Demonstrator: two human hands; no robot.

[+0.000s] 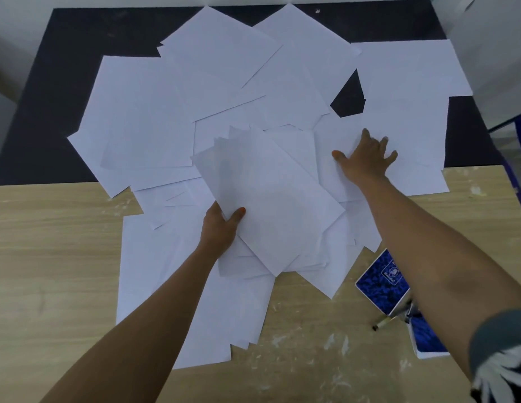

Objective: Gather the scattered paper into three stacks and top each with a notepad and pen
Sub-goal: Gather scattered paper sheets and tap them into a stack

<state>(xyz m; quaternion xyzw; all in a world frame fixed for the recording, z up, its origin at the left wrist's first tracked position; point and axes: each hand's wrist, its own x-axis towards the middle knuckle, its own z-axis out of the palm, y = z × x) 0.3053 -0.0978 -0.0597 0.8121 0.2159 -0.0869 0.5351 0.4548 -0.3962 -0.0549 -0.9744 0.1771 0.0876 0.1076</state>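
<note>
Sheaf of paper (268, 205) in left hand (221, 228) grip, right hand (366, 161) flat on sheets

Wooden table (49, 257) with black mat (64, 82) carries scattered paper (142, 120), blue notepads (381, 289), pen (384, 323).

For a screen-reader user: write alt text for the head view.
The left hand grips a small bundle of white sheets while the right hand presses flat on a loose sheet. More paper is scattered over the table; blue notepads and a pen lie at the right.
</note>
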